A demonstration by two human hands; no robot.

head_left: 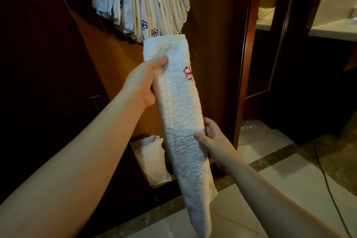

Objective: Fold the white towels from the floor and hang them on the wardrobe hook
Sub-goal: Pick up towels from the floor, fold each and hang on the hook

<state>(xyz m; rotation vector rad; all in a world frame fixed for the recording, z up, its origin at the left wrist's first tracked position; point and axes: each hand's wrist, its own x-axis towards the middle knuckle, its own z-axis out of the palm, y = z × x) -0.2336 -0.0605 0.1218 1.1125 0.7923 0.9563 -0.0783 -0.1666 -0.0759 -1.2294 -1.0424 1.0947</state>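
Observation:
A white towel (180, 114), folded into a long narrow strip with a red embroidered logo, hangs lengthwise between my hands in front of the open wardrobe. My left hand (144, 81) grips its upper part, thumb on the front face. My right hand (210, 137) pinches its right edge lower down. The towel's bottom end dangles above the tiled floor. Above it, several folded white towels (143, 0) with blue and purple logos hang in a fanned bunch at the top of the wardrobe; the hook that holds them is hidden.
A white bag or cloth bundle (152, 160) lies in the wardrobe's bottom. The wooden wardrobe side panel (247, 48) stands to the right. Crumpled clear plastic (253, 127) lies on the tiled floor (270, 208) beyond it. A dark cable (326, 177) runs along the floor at right.

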